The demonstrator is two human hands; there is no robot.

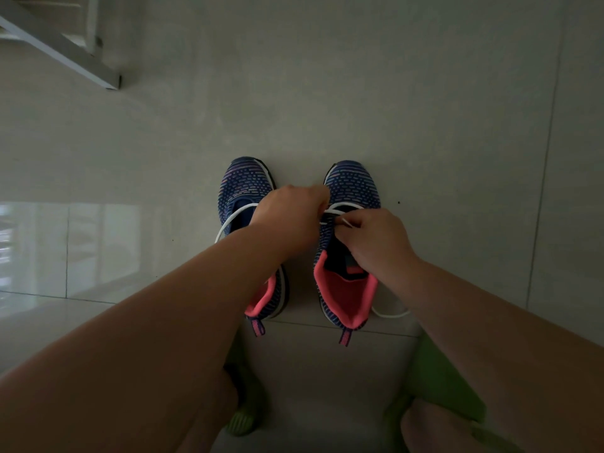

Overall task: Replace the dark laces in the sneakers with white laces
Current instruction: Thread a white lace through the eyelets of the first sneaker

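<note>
Two blue knit sneakers with pink lining stand side by side on the floor, toes pointing away from me. The left sneaker [243, 188] is partly hidden by my left forearm; a white lace [228, 223] loops out on its left side. The right sneaker [351, 184] has a white lace [343, 206] across its lowest eyelets, and a loose end [389, 313] trails by its heel. My left hand [291, 214] reaches over and pinches this lace at the left eyelets. My right hand [376, 240] pinches the lace tip over the tongue. No dark laces are visible.
The floor is pale glossy tile [327, 93]. A white frame or furniture leg [65, 47] slants in at the top left. Green slippers [242, 420] on my feet and my knees fill the bottom of the view.
</note>
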